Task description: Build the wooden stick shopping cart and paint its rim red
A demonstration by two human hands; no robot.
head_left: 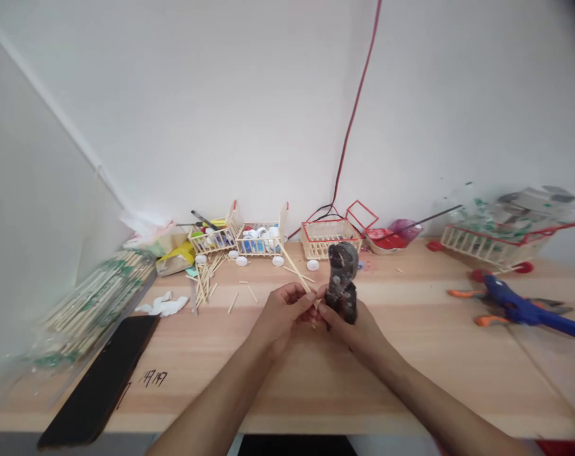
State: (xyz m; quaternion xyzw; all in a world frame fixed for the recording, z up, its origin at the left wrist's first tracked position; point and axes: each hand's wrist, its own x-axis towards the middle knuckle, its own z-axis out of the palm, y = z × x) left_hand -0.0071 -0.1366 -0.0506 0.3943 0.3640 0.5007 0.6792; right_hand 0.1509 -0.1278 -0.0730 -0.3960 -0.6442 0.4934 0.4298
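Observation:
Near the middle of the wooden table, my left hand [282,315] is closed around a thin wooden stick [294,269], which slants up and to the left. My right hand [354,329] grips a dark, plier-like hand tool [341,277] with riveted jaws, standing roughly upright. Its exact kind is hard to make out. Both hands meet at the stick's lower end, fingertips almost touching. The fingers partly hide that end, so I cannot tell whether the tool touches it.
Small stick-built carts [261,239] stand along the wall, one red-rimmed cart [330,237] behind the tool. Cut stick pieces [202,282] lie left of centre. Bagged sticks [97,297] and a black slab [104,373] lie at left; a blue glue gun [525,307] at right.

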